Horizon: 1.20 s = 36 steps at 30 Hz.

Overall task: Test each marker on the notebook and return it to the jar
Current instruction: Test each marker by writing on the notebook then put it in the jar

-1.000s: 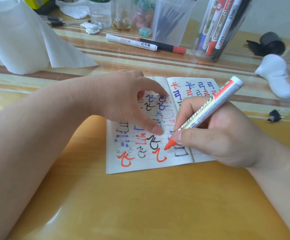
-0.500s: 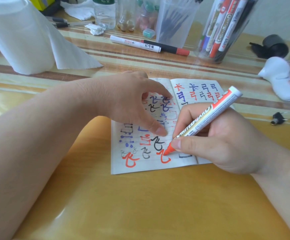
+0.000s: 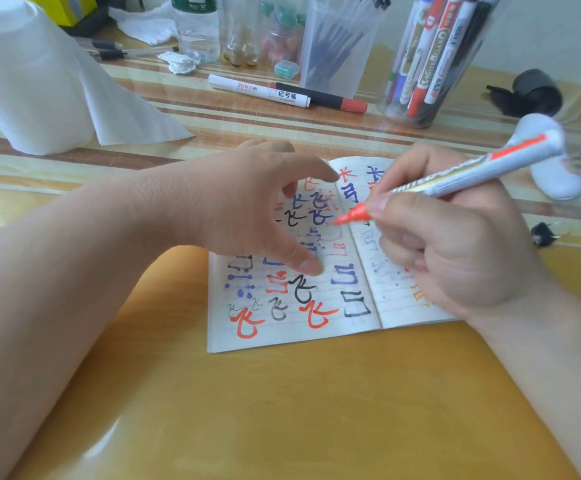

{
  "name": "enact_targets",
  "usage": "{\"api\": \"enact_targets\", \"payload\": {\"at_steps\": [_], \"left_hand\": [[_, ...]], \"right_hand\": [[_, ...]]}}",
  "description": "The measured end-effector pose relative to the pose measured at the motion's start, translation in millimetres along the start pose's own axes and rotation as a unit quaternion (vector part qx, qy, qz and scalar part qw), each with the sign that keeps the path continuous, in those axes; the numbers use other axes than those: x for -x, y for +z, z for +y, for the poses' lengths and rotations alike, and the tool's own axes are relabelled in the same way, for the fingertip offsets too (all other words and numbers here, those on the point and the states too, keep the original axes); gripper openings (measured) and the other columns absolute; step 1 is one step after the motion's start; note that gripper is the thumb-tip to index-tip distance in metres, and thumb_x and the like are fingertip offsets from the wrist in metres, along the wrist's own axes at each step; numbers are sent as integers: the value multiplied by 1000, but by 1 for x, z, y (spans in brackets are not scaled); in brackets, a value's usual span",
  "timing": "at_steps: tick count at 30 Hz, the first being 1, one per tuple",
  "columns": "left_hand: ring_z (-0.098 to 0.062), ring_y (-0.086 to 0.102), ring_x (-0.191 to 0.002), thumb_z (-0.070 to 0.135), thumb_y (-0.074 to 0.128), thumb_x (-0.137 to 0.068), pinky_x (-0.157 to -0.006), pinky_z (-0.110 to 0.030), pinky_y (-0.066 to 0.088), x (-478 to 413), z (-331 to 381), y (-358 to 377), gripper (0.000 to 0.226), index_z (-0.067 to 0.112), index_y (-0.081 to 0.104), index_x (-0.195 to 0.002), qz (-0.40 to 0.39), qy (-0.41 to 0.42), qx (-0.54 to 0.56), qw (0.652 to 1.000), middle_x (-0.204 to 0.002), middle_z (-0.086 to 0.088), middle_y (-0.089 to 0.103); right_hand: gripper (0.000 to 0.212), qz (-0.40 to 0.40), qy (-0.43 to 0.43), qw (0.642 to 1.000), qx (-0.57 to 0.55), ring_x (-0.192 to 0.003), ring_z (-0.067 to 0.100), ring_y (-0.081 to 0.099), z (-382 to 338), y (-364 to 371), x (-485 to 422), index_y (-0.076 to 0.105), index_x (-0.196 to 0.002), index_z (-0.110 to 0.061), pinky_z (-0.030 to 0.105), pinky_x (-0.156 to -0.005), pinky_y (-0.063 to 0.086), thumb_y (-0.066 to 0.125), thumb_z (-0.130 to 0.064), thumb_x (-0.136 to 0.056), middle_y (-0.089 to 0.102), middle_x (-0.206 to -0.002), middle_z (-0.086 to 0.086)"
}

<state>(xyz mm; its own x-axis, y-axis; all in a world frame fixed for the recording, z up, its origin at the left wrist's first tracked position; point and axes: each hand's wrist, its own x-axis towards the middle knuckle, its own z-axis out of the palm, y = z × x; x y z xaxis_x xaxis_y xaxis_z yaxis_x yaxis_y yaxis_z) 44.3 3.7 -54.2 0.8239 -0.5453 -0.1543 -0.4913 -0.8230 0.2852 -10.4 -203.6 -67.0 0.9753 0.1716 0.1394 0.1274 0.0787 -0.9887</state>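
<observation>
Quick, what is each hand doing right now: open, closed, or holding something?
Left hand: open, fingers spread, thumb resting on the notebook.
Right hand: closed around the orange marker.

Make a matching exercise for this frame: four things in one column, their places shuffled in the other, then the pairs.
1 orange marker
2 notebook
3 jar
4 paper towel roll

A back left of the table
B gripped in the right hand
C under the thumb of the left hand
D back right, holding markers

Pairs: 1-B, 2-C, 3-D, 4-A.
</observation>
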Motion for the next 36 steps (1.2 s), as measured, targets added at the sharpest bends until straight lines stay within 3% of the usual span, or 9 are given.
{"api": "enact_targets", "payload": {"at_steps": [2,5,8,10,12,24,26,30,36], "left_hand": [[4,46,-98,75,80,-55,-73,-13,34,1,-6,4,110,57,24,-148,35,42,56,997,-108,30,46],[1,53,-88,56,82,-72,-71,-13,42,1,-1,13,107,42,19,-157,76,93,160,980,-103,21,53],[-7,54,-74,20,56,-100,-72,-15,42,4,4,16,69,25,21,-159,101,122,294,943,-100,12,59],[-9,52,-70,1,45,-101,-70,-16,42,4,6,15,65,24,23,-158,104,116,307,939,-101,11,60],[-10,52,-72,-6,43,-102,-70,-16,41,4,7,16,65,25,26,-156,112,110,291,944,-101,14,61],[3,59,-101,9,51,-104,-83,-6,41,5,13,15,61,38,23,-150,117,114,218,962,-112,30,65],[5,62,-99,13,57,-102,-81,-6,42,5,13,14,51,35,30,-141,122,107,226,960,-110,35,67],[9,66,-87,24,70,-95,-73,-9,44,3,10,9,33,36,40,-101,143,82,246,955,-100,36,71],[-4,74,-83,29,85,-81,-80,-38,59,3,9,8,30,32,56,-87,151,65,276,947,-90,19,78]], "right_hand": [[15,35,-46,998,-14,-43,14,18,0,-2,-4,58,-75,-13,21,-45,18,62,1,-80,29,-50,7],[20,65,-70,994,-60,-45,16,22,-2,-5,-7,65,-73,-16,22,-45,19,59,1,-81,33,-51,4],[24,79,-42,989,-117,-47,16,29,-2,-8,-9,73,-70,-14,21,-45,21,53,-9,-83,40,-51,4],[25,79,-34,990,-111,-48,16,33,-1,-8,-10,74,-72,-13,21,-44,22,51,-11,-83,43,-52,5],[22,80,-35,992,-90,-49,17,35,-1,-6,-10,72,-74,-14,22,-44,22,52,-10,-82,45,-54,5],[12,97,-24,995,-1,-53,17,41,-2,-4,-11,68,-73,-20,22,-43,30,62,-17,-83,52,-60,5],[14,94,-18,995,-7,-52,15,42,-3,-5,-11,69,-71,-22,21,-43,30,62,-16,-83,54,-59,4],[14,69,-24,997,1,-53,14,46,-5,-7,-9,70,-73,-21,19,-43,32,62,-16,-83,56,-60,4],[12,57,-24,998,-7,-52,14,46,-3,-5,-8,68,-75,-19,18,-43,33,62,-15,-84,55,-60,6]]}}
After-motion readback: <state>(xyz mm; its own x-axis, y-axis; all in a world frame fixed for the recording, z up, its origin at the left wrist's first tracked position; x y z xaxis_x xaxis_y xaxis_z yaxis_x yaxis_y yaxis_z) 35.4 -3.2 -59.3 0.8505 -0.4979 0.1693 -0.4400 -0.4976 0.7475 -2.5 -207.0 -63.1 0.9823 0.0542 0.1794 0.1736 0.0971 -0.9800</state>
